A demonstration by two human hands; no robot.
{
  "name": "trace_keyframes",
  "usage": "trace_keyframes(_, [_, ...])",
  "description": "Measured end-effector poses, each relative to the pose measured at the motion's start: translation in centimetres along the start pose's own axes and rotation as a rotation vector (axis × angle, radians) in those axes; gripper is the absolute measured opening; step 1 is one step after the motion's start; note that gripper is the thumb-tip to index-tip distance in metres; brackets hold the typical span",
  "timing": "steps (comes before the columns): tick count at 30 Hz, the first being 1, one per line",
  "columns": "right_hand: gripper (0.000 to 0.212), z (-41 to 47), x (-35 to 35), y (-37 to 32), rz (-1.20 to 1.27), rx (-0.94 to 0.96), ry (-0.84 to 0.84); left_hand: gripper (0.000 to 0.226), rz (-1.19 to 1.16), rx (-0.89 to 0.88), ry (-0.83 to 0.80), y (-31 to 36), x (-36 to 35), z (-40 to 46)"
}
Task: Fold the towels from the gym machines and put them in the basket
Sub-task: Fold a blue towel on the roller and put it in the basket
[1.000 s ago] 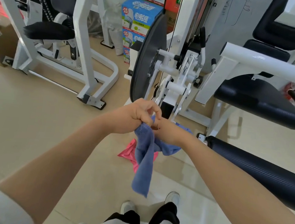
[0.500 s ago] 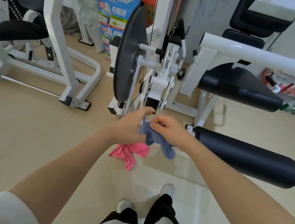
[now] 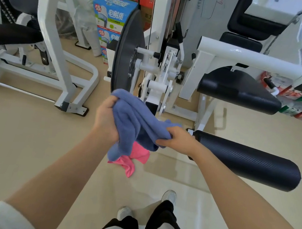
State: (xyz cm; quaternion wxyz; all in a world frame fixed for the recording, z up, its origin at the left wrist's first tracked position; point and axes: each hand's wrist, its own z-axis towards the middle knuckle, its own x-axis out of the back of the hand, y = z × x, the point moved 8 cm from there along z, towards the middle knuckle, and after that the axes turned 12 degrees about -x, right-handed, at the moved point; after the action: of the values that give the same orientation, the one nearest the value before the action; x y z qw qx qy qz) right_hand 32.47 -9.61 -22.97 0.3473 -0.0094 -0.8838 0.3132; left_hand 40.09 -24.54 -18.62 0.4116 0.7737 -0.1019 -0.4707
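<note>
A blue towel (image 3: 136, 120) hangs bunched in the air between my two hands in front of a gym machine. My left hand (image 3: 105, 120) grips its left edge, with cloth rising above the fingers. My right hand (image 3: 177, 139) pinches the towel's right end. A pink towel (image 3: 133, 159) lies crumpled on the floor just below the blue one, partly hidden by it. No basket is in view.
A white gym machine with a black weight disc (image 3: 125, 54) stands right ahead. Its black roller pad (image 3: 245, 160) juts out at right, under a black seat (image 3: 239, 89). Another white machine frame (image 3: 44, 59) stands at left. Stacked boxes (image 3: 111, 14) sit behind. My feet (image 3: 169, 196) are on the beige floor.
My hands have moved apart, spreading the blue towel wider between them. The towel no longer hangs in a long strip from joined hands. The view shifted slightly.
</note>
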Motion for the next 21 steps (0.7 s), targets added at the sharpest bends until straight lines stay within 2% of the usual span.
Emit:
trace_keyframes(2, [0.029, 0.2, -0.1, 1.9, -0.051, -0.096, 0.015, 0.059, -0.141, -0.064, 0.052, 1.8, 0.8, 0.3])
trace_keyframes(4, [0.03, 0.5, 0.0, 3.2, -0.019, -0.151, 0.065, 0.049, -0.043, -0.045, 0.099, 2.2, 1.7, 0.6])
trace_keyframes(5, [0.031, 0.5, 0.2, 3.4, 0.012, -0.161, 0.091, 0.038, 0.151, -0.01, 0.14, 1.8, 2.6, 0.9])
trace_keyframes(6, [0.031, 0.3, 0.4, 3.1, 0.047, -0.158, 0.111, 0.026, 0.453, 0.026, 0.175, 1.4, 3.8, 1.2])
trace_keyframes(8, [0.032, -0.3, 0.7, 1.4, 0.085, -0.094, 0.118, 0.01, 1.001, 0.073, 0.093, 0.5, 4.5, 1.5])
trace_keyframes(9, [0.032, -0.6, 0.8, 0.3, 0.078, -0.042, 0.107, 0.016, 1.159, 0.086, -0.014, -0.5, 3.9, 1.4])
trace_keyframes(10, [0.032, -0.9, 0.9, -0.8, 0.061, 0.006, 0.094, 0.031, 1.24, 0.093, -0.154, -1.6, 2.7, 0.8])
trace_keyframes(12, [0.032, -1.6, 1.2, -2.6, 0.012, 0.087, 0.061, 0.063, 1.283, 0.069, -0.514, -4.0, -1.0, -0.8])
trace_keyframes(13, [0.03, -1.8, 1.3, -3.1, -0.015, 0.116, 0.041, 0.069, 1.283, 0.055, -0.676, -5.1, -2.9, -1.8])
trace_keyframes(14, [0.027, -2.0, 1.5, -3.2, -0.035, 0.129, 0.022, 0.062, 1.293, 0.026, -0.791, -6.0, -4.4, -2.5])
trace_keyframes(15, [0.024, -2.3, 1.9, -3.2, -0.044, 0.139, 0.011, 0.046, 1.336, -0.035, -0.849, -6.5, -5.5, -2.6])
trace_keyframes(17, [0.026, -2.7, 3.1, -2.6, -0.008, 0.148, 0.024, 0.016, 1.446, -0.132, -0.841, -6.4, -6.6, -2.1])
trace_keyframes(18, [0.025, -2.9, 3.8, -2.1, 0.041, 0.145, 0.042, 0.013, 1.479, -0.157, -0.816, -6.3, -6.8, -1.7])
trace_keyframes(19, [0.023, -3.1, 4.6, -1.5, 0.103, 0.138, 0.057, 0.019, 1.47, -0.161, -0.775, -6.4, -6.8, -1.4])
trace_keyframes(21, [0.019, -3.2, 5.7, -0.2, 0.216, 0.123, 0.055, 0.02, 1.289, -0.12, -0.652, -6.1, -6.8, -1.2])
